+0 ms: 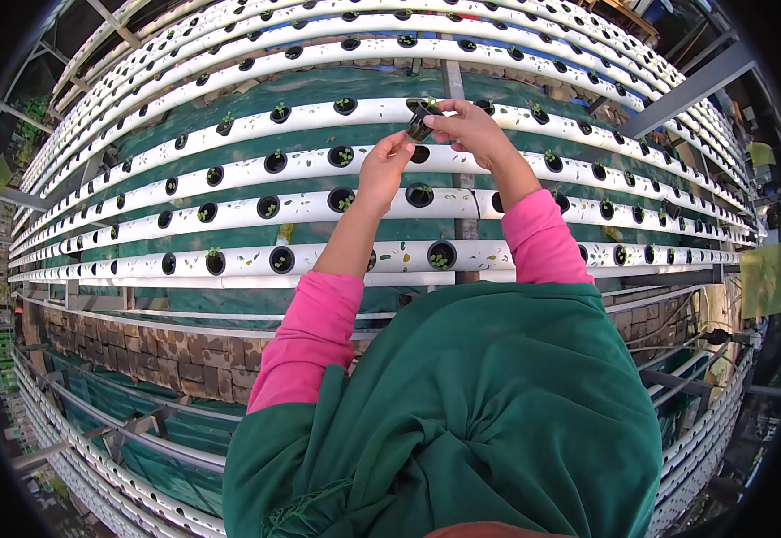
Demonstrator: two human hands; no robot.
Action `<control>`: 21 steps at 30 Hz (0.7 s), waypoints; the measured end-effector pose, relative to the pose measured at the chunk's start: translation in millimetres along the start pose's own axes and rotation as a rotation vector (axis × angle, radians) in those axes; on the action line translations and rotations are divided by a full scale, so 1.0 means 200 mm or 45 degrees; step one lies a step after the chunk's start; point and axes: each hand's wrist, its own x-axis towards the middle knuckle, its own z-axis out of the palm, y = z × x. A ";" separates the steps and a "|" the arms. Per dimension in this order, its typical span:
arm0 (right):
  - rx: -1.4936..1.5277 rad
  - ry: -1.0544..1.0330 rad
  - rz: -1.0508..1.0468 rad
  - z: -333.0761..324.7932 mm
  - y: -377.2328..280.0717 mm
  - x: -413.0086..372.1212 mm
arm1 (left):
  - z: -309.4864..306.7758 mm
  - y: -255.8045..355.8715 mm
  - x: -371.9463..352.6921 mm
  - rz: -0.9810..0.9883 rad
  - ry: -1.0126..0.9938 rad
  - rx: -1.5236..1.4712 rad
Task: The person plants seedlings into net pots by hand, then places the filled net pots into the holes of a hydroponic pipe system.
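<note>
My right hand (473, 131) grips a small black net pot (420, 123) and holds it tilted above the white grow pipes (229, 213). My left hand (383, 168) reaches up beside it, fingertips touching the pot's lower end. Both arms wear pink sleeves under a green garment. The pot hovers over a hole (420, 154) in the third pipe. Neighbouring holes hold black pots with small green seedlings (344, 155).
Several parallel white pipes with rows of round holes run left to right on a metal frame. A grey steel beam (690, 90) crosses at upper right. More pipe racks (94, 430) and brown seed trays (139, 350) lie below at left.
</note>
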 end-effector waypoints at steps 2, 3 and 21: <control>0.043 0.018 -0.061 0.03 0.00 -0.03 | 0.02 0.02 0.00 0.118 0.077 0.023; 0.044 0.027 -0.060 0.04 0.00 -0.05 | 0.02 0.00 0.00 0.117 0.068 0.023; 0.144 0.133 -0.095 0.05 0.02 -0.24 | -0.03 -0.10 0.02 0.230 -0.198 -0.005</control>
